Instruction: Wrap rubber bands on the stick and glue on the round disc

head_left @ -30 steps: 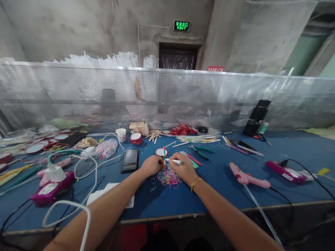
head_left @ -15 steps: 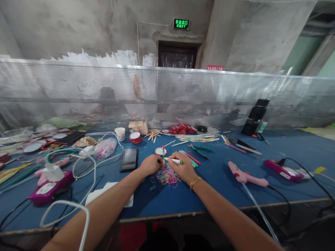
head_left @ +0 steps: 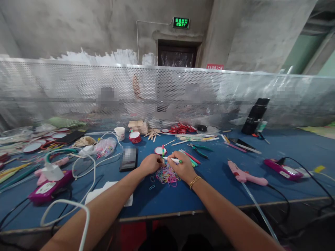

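Observation:
Between my hands stands a flat wooden craft stick [head_left: 163, 151] with red and green bands coloured on it. The fingers of my left hand [head_left: 151, 164] are closed on its lower end. My right hand [head_left: 183, 166] grips a white marker with a green end [head_left: 173, 160], its tip at the stick's edge. Below my fingers lies a loose pile of small colourful rubber bands [head_left: 167, 175]. Just behind the stick is a round white disc with a red rim [head_left: 158, 150]. Several coloured markers [head_left: 193, 157] lie beside my right hand.
A phone [head_left: 128, 159] lies left of my hands, near a paper cup [head_left: 119, 133] and a white cable [head_left: 94, 174]. To the right are green-handled pliers [head_left: 201, 150], a pink glue gun [head_left: 246, 176] and a purple power strip [head_left: 284, 170]. A perforated metal screen [head_left: 146, 101] stands behind.
Almost nothing differs. Both hands keep their holds on the stick and the marker, and the whole view has shifted very slightly.

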{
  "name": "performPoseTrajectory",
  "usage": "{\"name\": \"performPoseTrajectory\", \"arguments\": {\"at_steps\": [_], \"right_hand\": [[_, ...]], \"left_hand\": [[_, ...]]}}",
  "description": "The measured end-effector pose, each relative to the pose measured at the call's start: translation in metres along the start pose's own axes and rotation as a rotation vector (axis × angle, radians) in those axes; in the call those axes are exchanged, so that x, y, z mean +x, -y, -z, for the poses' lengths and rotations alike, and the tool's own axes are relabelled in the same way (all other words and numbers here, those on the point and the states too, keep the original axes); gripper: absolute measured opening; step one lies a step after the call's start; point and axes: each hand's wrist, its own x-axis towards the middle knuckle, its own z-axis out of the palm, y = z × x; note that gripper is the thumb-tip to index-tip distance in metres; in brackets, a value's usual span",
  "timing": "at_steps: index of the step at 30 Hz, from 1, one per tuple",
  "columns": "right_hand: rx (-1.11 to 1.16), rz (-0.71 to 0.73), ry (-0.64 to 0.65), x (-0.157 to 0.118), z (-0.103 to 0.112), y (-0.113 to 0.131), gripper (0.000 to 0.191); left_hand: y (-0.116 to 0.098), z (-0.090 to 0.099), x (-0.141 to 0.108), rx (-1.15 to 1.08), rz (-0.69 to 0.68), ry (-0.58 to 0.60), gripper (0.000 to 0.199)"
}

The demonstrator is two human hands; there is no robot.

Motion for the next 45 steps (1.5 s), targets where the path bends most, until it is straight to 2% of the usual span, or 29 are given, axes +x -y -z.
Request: {"name": "performPoseTrajectory", "arguments": {"at_steps": [7, 13, 18, 25, 35, 45], "right_hand": [[-0.032, -0.029, -0.049, 0.0001, 0.0006, 0.0001, 0.02], [-0.018, -0.005, -0.005, 0.0002, 0.0006, 0.001, 0.018], [-0.049, -0.031, -0.055, 0.001, 0.0015, 0.0012, 0.02], [0.001, 0.011, -0.001, -0.001, -0.0018, -0.0023, 0.017], [-0.004, 0.003, -0.003, -0.0005, -0.0024, -0.0007, 0.019], [-0.016, -0.004, 0.028, -0.0032, -0.0055, -0.0072, 0.017]], "left_hand": [[-0.0006, 0.0006, -0.0012, -0.012, -0.01, -0.001, 0.016], [-0.0015, 0.001, -0.0013, -0.007, -0.005, -0.003, 0.015], [-0.0004, -0.0003, 0.0001, 0.01, -0.01, -0.008, 0.016], [0.0006, -0.001, -0.0007, 0.017, -0.026, -0.01, 0.018], [-0.0083, 0.005, -0.0088, 0.029, -0.011, -0.01, 0.015], [-0.0039, -0.0008, -0.0085, 0.01, 0.016, -0.014, 0.015]]}}
